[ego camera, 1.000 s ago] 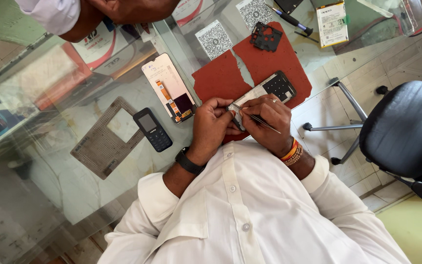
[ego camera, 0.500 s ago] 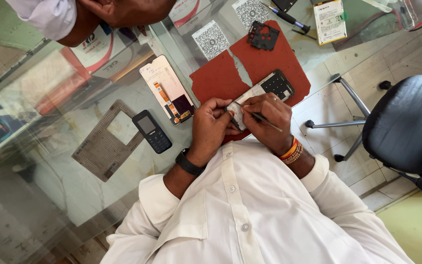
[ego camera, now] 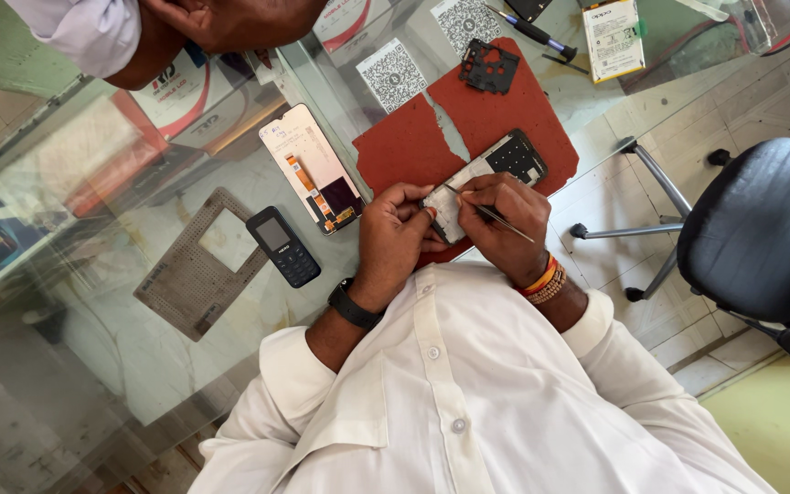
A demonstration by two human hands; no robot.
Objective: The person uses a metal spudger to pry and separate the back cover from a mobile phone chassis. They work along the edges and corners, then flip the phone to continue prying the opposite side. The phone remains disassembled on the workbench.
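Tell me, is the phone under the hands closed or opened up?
Opened up. The phone lies on the red mat with its inner parts bare, and a black inner cover piece lies apart.

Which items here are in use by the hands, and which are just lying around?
In use: left hand, right hand, opened phone, thin tool, red mat.
Lying about: small keypad phone, detached screen, grey grid plate, black frame part, screwdriver.

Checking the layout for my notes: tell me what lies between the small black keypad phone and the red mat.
In the head view, a detached phone screen lying face down sits between the keypad phone and the red mat.
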